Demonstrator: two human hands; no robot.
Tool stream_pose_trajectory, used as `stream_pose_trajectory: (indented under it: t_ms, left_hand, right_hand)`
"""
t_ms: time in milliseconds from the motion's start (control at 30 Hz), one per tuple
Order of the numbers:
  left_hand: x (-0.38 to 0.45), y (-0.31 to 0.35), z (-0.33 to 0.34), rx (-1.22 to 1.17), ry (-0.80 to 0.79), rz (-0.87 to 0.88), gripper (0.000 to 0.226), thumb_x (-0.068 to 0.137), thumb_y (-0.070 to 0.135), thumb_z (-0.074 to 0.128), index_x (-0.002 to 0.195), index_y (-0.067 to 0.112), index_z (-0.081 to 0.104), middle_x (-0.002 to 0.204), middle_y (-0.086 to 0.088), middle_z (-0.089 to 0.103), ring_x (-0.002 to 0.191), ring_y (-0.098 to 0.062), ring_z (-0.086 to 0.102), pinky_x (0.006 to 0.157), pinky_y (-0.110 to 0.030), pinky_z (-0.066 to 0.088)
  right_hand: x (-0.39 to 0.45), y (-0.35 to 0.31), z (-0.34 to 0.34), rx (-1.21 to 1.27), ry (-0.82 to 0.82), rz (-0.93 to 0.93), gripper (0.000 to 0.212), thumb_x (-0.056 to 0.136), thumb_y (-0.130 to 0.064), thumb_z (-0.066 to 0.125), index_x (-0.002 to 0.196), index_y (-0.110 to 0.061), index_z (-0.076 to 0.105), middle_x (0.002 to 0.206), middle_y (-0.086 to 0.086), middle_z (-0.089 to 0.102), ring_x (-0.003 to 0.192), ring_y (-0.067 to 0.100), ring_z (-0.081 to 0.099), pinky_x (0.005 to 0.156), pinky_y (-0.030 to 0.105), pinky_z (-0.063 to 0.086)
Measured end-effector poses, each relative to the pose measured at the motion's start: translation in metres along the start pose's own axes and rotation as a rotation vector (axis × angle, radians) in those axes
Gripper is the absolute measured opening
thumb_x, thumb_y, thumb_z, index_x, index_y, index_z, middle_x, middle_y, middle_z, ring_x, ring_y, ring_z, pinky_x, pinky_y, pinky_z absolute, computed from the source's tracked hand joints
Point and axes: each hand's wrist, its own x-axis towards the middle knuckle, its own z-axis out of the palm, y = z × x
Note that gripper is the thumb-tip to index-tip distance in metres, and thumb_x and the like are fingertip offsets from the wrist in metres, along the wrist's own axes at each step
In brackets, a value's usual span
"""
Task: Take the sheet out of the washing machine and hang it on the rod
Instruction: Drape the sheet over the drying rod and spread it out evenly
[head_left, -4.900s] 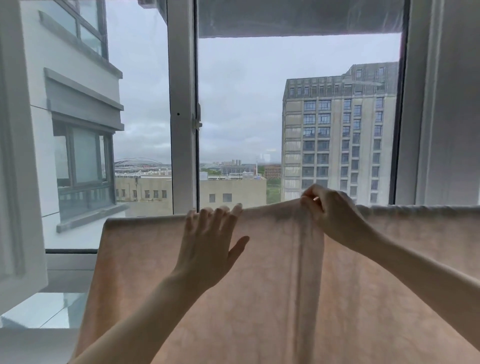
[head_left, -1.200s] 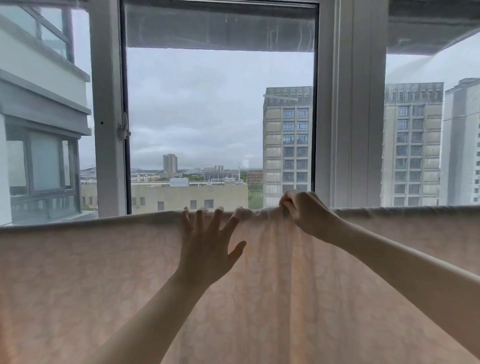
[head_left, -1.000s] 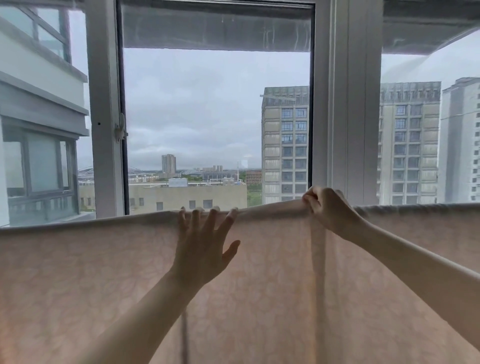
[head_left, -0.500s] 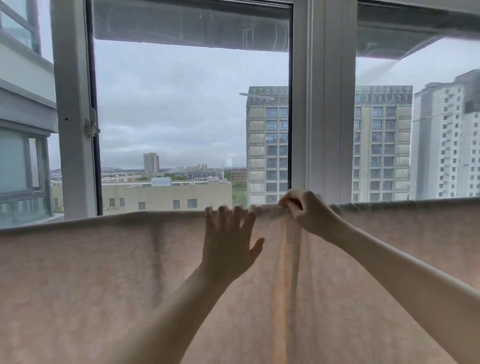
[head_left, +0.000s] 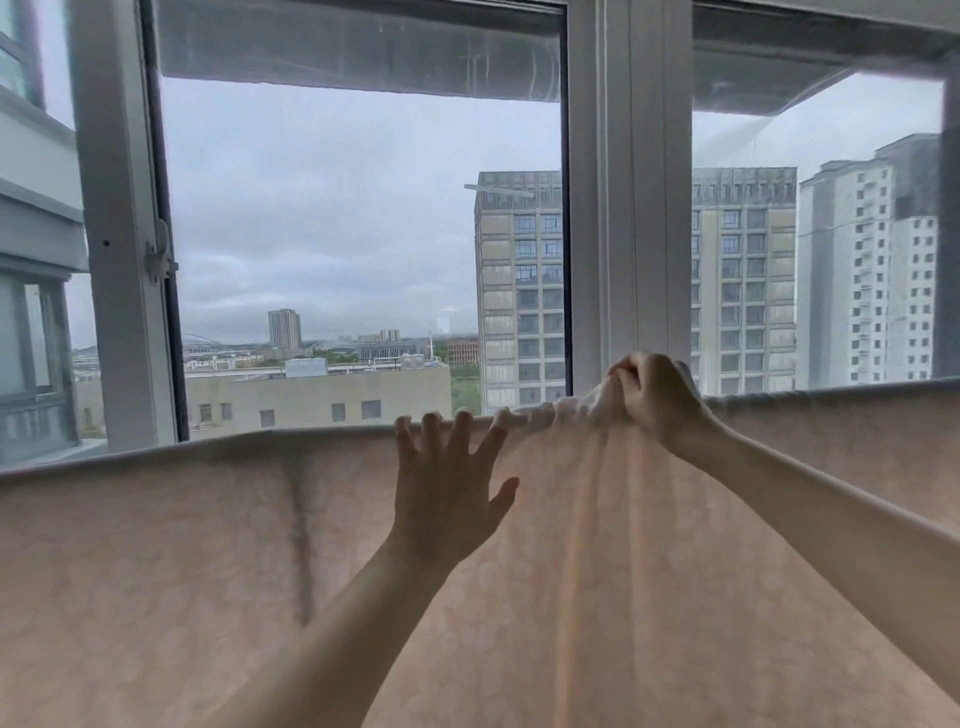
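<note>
**Right hand bunches sheet top edge, left hand flat against it**

Right hand (head_left: 657, 402) pinches a gathered clump of the sheet (head_left: 208, 561) at its top edge, fingers curled round the fabric, lifted a bit above the hanging line. Folds fan down from that clump. Left hand (head_left: 447, 493) is spread, fingers straight and apart, palm pressed on the near face of the sheet, fingertips at the top edge just left of the bunch. Sheet is pale pink, faint pattern, draped across the whole view; the rod is covered by the fabric, only the draped ridge shows. One dark vertical crease left of the left forearm. Behind: white window frame (head_left: 631, 208), grey sky, tall apartment blocks (head_left: 519, 291).
</note>
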Motion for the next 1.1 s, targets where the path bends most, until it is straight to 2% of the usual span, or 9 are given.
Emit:
stream_pose_trajectory:
  t_ms: [67, 133, 267, 333, 433, 633, 767, 1033, 1100]
  left_hand:
    - [-0.001, -0.004, 0.001, 0.008, -0.012, -0.005, 0.069, 0.081, 0.064, 0.049, 0.139, 0.026, 0.043, 0.117, -0.012, 0.055, 0.104, -0.039, 0.052, 0.098, -0.061, 0.033]
    - [-0.002, -0.004, 0.002, 0.006, -0.013, -0.011, 0.070, 0.081, 0.064, 0.050, 0.139, 0.026, 0.042, 0.117, -0.012, 0.055, 0.105, -0.039, 0.052, 0.099, -0.061, 0.033]
    - [0.000, -0.001, 0.004, -0.005, -0.001, -0.021, 0.070, 0.082, 0.064, 0.050, 0.139, 0.025, 0.042, 0.117, -0.013, 0.056, 0.105, -0.039, 0.053, 0.100, -0.061, 0.032]
    - [-0.002, -0.002, 0.006, -0.010, 0.015, -0.014, 0.069, 0.083, 0.063, 0.048, 0.140, 0.024, 0.042, 0.117, -0.013, 0.056, 0.105, -0.039, 0.052, 0.100, -0.061, 0.032]
    - [-0.003, -0.002, 0.006, -0.003, 0.045, 0.009, 0.069, 0.084, 0.062, 0.049, 0.141, 0.024, 0.041, 0.117, -0.014, 0.055, 0.104, -0.039, 0.052, 0.098, -0.061, 0.034]
    - [0.004, 0.011, -0.002, 0.007, 0.000, -0.029, 0.064, 0.085, 0.061, 0.046, 0.135, 0.022, 0.046, 0.115, -0.012, 0.056, 0.103, -0.040, 0.053, 0.096, -0.062, 0.035]
    - [0.016, 0.031, -0.006, -0.015, -0.057, -0.022, 0.062, 0.088, 0.061, 0.034, 0.132, 0.019, 0.047, 0.115, -0.009, 0.057, 0.102, -0.037, 0.053, 0.095, -0.058, 0.036]
    - [0.047, 0.106, -0.008, -0.047, -0.082, -0.024, 0.058, 0.087, 0.061, 0.042, 0.130, 0.021, 0.047, 0.116, -0.006, 0.056, 0.105, -0.034, 0.052, 0.095, -0.061, 0.034]
    - [0.051, 0.112, -0.007, -0.032, -0.114, -0.049, 0.058, 0.088, 0.063, 0.036, 0.130, 0.024, 0.043, 0.120, -0.005, 0.054, 0.111, -0.034, 0.050, 0.098, -0.059, 0.032]
  right_hand:
    - [0.001, 0.014, -0.006, -0.092, 0.040, 0.067, 0.020, 0.097, -0.009, 0.046, 0.096, -0.004, 0.065, 0.091, 0.012, 0.068, 0.087, 0.025, 0.064, 0.077, 0.027, 0.047]
    - [-0.004, 0.019, -0.009, -0.170, -0.103, 0.003, 0.016, 0.096, -0.008, 0.046, 0.094, -0.011, 0.062, 0.090, 0.007, 0.067, 0.088, 0.024, 0.065, 0.077, 0.029, 0.051]
    - [-0.011, 0.007, -0.013, 0.017, -0.317, -0.037, 0.019, 0.095, -0.010, 0.051, 0.105, -0.012, 0.067, 0.095, -0.006, 0.064, 0.090, 0.011, 0.062, 0.069, 0.010, 0.041]
    - [-0.009, 0.010, -0.014, 0.006, -0.311, -0.073, 0.014, 0.093, -0.014, 0.058, 0.101, -0.012, 0.070, 0.091, -0.002, 0.069, 0.083, 0.009, 0.063, 0.069, 0.005, 0.042]
    - [-0.005, 0.019, -0.020, -0.043, -0.225, -0.072, 0.013, 0.091, -0.014, 0.062, 0.099, -0.009, 0.072, 0.091, 0.001, 0.071, 0.081, 0.009, 0.061, 0.078, 0.015, 0.045]
    - [-0.011, 0.029, -0.019, -0.011, -0.156, -0.083, 0.011, 0.090, -0.013, 0.063, 0.098, -0.010, 0.070, 0.089, 0.001, 0.070, 0.081, 0.009, 0.062, 0.079, 0.016, 0.045]
    - [-0.012, 0.035, -0.023, 0.035, -0.228, -0.104, 0.013, 0.092, -0.010, 0.059, 0.098, -0.014, 0.070, 0.091, -0.005, 0.068, 0.087, 0.009, 0.062, 0.087, 0.025, 0.051]
    - [-0.008, 0.045, -0.043, 0.087, -0.424, -0.190, 0.039, 0.089, 0.006, 0.045, 0.117, -0.011, 0.066, 0.112, 0.001, 0.068, 0.104, 0.009, 0.060, 0.095, 0.018, 0.044]
    - [-0.001, 0.054, -0.050, 0.083, -0.426, -0.209, 0.034, 0.091, 0.003, 0.049, 0.119, -0.008, 0.065, 0.115, 0.003, 0.068, 0.106, 0.010, 0.060, 0.095, 0.015, 0.041]
